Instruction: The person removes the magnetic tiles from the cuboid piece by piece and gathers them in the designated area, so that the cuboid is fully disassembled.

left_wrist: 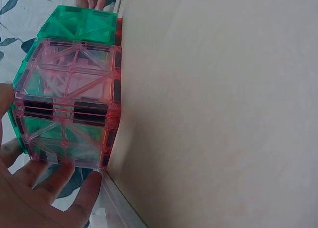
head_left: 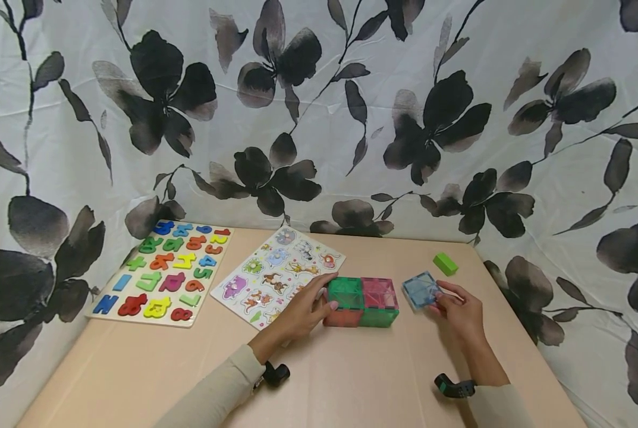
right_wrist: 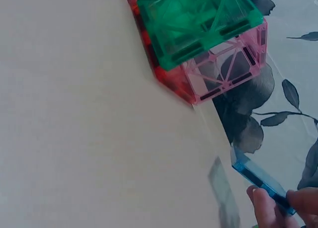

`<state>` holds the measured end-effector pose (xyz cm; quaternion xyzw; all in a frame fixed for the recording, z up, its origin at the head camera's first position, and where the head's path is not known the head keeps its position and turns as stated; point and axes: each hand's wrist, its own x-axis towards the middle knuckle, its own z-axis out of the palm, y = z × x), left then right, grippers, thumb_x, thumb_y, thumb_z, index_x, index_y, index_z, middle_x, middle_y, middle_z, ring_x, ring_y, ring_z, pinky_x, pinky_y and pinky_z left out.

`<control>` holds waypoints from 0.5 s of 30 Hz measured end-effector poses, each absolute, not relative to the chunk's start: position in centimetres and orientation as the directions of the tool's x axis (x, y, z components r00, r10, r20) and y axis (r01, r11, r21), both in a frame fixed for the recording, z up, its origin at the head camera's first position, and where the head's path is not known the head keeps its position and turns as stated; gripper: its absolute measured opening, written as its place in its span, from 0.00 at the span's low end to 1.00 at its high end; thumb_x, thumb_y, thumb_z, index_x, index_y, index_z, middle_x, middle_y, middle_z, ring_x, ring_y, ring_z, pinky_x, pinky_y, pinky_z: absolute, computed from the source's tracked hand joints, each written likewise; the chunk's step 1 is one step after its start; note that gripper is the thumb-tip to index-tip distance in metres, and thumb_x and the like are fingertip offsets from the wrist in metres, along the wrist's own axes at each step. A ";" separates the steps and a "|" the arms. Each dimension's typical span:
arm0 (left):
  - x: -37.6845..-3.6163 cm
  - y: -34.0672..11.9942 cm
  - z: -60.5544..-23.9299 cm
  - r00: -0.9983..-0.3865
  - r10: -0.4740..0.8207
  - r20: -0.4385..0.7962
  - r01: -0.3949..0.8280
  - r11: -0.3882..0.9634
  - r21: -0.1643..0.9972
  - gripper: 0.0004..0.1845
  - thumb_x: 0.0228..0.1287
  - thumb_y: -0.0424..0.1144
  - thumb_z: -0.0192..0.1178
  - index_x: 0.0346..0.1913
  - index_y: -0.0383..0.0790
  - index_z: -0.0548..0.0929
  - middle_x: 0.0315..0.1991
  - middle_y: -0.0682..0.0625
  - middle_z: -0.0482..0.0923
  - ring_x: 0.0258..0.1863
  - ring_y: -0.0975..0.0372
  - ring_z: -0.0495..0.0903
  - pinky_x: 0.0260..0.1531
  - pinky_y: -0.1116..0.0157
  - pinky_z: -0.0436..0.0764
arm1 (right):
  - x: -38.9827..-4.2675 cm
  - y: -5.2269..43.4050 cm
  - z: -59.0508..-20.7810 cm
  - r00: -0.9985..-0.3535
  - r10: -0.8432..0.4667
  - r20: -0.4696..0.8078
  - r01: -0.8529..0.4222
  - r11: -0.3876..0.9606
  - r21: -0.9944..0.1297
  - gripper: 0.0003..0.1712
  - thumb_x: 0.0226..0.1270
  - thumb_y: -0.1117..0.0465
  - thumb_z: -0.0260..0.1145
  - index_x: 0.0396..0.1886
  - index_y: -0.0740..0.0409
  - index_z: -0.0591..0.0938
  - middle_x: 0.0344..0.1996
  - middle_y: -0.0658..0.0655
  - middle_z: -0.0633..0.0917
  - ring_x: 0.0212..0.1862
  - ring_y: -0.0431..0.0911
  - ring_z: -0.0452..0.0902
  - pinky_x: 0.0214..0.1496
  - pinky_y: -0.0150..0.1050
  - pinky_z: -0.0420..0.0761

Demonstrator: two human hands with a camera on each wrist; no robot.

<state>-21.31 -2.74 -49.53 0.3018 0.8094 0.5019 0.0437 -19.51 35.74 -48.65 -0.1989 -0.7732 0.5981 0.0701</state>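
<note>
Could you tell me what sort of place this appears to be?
Probably a tabletop play or recording corner: a wooden table hemmed by floral sheets, with a number puzzle, an animal puzzle and magnetic tile cubes.

Playroom — puzzles (head_left: 160,273), floral drape (head_left: 319,119)

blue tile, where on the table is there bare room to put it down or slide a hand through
Bare tabletop runs along the near edge, between the two forearms. Another free patch lies behind the magnetic tile box, between the animal puzzle and the green block. The left side is crowded: the number puzzle and animal puzzle sit close together. The right hand pinches the blue tile.
</note>
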 end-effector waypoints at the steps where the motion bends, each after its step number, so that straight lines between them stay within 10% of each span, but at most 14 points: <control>1: -21.3 -2.7 -49.5 -0.814 0.532 0.233 0.445 0.314 0.838 0.34 0.82 0.44 0.59 0.84 0.52 0.61 0.83 0.48 0.60 0.83 0.52 0.61 0.80 0.45 0.63 | -19.7 35.7 -48.8 -0.906 0.389 -0.165 0.244 0.163 -0.956 0.25 0.82 0.67 0.61 0.75 0.57 0.76 0.39 0.44 0.91 0.38 0.36 0.89 0.46 0.32 0.89; 9: -21.3 -2.6 -49.5 -0.813 0.533 0.235 0.449 0.316 0.836 0.34 0.82 0.44 0.59 0.84 0.52 0.60 0.83 0.48 0.61 0.83 0.52 0.60 0.81 0.45 0.62 | -20.7 34.4 -49.7 -0.891 0.351 -0.287 0.291 -0.044 -0.956 0.30 0.83 0.69 0.58 0.80 0.57 0.70 0.37 0.49 0.91 0.40 0.40 0.91 0.52 0.37 0.89; 15: -21.4 -2.8 -49.5 -0.812 0.533 0.238 0.453 0.318 0.833 0.34 0.82 0.44 0.59 0.84 0.53 0.60 0.83 0.48 0.60 0.82 0.52 0.62 0.80 0.45 0.63 | -20.4 33.8 -49.7 -0.923 0.350 -0.162 0.262 0.259 -0.930 0.28 0.80 0.66 0.64 0.76 0.62 0.75 0.48 0.60 0.92 0.43 0.42 0.92 0.46 0.33 0.90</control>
